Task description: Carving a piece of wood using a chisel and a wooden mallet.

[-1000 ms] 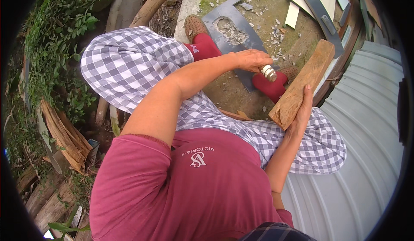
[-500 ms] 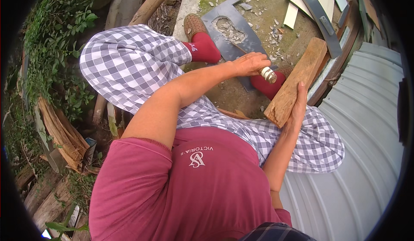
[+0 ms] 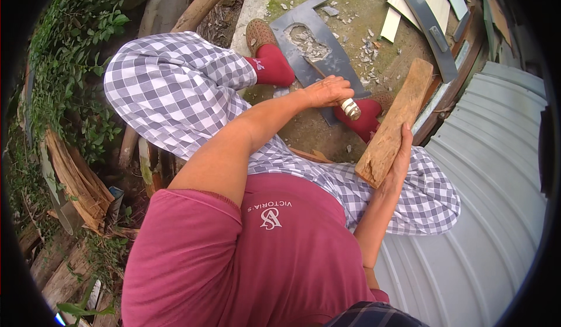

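Note:
My left hand (image 3: pixel 328 91) is closed around a tool with a thin brown rod (image 3: pixel 316 68) and a pale, banded handle end (image 3: pixel 350 109). The rod slants down to the lower edge of a rough oval opening in a dark grey board (image 3: pixel 345 66) on the ground between my feet. Broken grey chips (image 3: pixel 308 42) fill that opening. In my right hand (image 3: pixel 398 162) is a thick, worn wooden block (image 3: pixel 397 119), gripped near its lower end along its right side. The block is held tilted, above my right leg and apart from the tool handle.
Loose grey chips (image 3: pixel 368 51) lie on the mossy ground right of the board. Strips and panels (image 3: pixel 432 29) are piled at the upper right. Corrugated metal sheeting (image 3: pixel 467 192) spreads along my right. Leafy plants (image 3: pixel 76 52) and split wood (image 3: pixel 76 181) line the left.
The wooden block has come slightly down and left, toward my body. My left hand and the tool handle have shifted a little left. Both grips stay the same.

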{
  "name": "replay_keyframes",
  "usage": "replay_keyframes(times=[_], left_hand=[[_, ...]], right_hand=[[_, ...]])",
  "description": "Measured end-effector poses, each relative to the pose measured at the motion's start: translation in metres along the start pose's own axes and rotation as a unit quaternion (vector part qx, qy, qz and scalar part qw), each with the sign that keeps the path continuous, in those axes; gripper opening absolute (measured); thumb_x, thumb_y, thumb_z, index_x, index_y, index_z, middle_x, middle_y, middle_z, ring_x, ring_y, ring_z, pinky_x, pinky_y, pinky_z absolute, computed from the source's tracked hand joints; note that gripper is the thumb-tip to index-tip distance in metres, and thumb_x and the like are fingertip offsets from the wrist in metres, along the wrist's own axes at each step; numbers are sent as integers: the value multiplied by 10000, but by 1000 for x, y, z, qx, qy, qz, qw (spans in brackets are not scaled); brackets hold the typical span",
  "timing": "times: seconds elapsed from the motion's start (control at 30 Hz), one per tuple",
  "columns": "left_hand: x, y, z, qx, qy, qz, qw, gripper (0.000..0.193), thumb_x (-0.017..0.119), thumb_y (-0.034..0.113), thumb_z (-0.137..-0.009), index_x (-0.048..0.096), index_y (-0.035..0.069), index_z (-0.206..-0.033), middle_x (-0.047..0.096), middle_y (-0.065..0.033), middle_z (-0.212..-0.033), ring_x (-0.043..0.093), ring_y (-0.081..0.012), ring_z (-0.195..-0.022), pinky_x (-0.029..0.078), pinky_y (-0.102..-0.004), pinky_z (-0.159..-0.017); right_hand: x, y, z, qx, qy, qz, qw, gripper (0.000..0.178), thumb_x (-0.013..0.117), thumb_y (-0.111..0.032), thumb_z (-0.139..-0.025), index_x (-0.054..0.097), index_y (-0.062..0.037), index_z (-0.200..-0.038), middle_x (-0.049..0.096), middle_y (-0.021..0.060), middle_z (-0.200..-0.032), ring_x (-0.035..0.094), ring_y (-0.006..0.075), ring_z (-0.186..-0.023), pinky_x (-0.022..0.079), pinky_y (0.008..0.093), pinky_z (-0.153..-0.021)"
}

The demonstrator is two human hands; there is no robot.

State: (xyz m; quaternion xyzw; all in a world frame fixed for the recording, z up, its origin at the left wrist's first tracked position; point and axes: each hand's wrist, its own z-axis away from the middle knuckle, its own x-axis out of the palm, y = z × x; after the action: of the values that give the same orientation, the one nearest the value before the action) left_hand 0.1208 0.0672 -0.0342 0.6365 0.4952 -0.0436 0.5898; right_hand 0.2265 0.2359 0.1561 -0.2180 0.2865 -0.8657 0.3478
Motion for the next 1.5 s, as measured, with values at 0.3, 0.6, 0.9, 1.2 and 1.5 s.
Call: replay_keyframes(times=[0.3,0.6,0.9,1.2,1.5], left_hand=[[-59,-14,-40,-213,135,134,959,254,661,79,-745,516,70,-952,566,-121,-880,577,-292,-850,448,-382,-738],[-52,-10,-42,-199,136,142,960,263,671,68,-719,511,61,-928,559,-121,-861,566,-306,-850,445,-393,-736],[-49,-15,-38,-185,161,110,963,241,659,76,-730,491,54,-901,553,-130,-847,564,-317,-841,440,-413,-730],[-41,-26,-46,-165,167,102,967,248,681,98,-732,511,50,-906,559,-132,-837,568,-319,-836,446,-412,-732],[-49,-13,-38,-175,139,115,968,249,678,90,-713,507,51,-890,564,-129,-843,575,-322,-843,450,-416,-723]], right_hand=[[-7,-46,49,-347,136,-103,922,511,555,-440,-887,457,-2,-1131,569,141,-1022,629,233,-834,557,327,-656],[27,72,-14,-112,-101,204,967,586,554,-302,-910,353,19,-1357,515,122,-1206,502,184,-1095,396,306,-929],[10,-99,50,-477,111,35,871,593,616,-404,-844,425,36,-1193,555,161,-1026,617,252,-893,558,381,-723],[50,43,-7,-182,-118,305,927,552,587,-238,-875,399,52,-1305,547,161,-1181,529,231,-1064,410,347,-928],[35,-94,61,-456,90,21,885,568,610,-418,-837,457,44,-1131,565,165,-993,622,251,-886,556,381,-746]])
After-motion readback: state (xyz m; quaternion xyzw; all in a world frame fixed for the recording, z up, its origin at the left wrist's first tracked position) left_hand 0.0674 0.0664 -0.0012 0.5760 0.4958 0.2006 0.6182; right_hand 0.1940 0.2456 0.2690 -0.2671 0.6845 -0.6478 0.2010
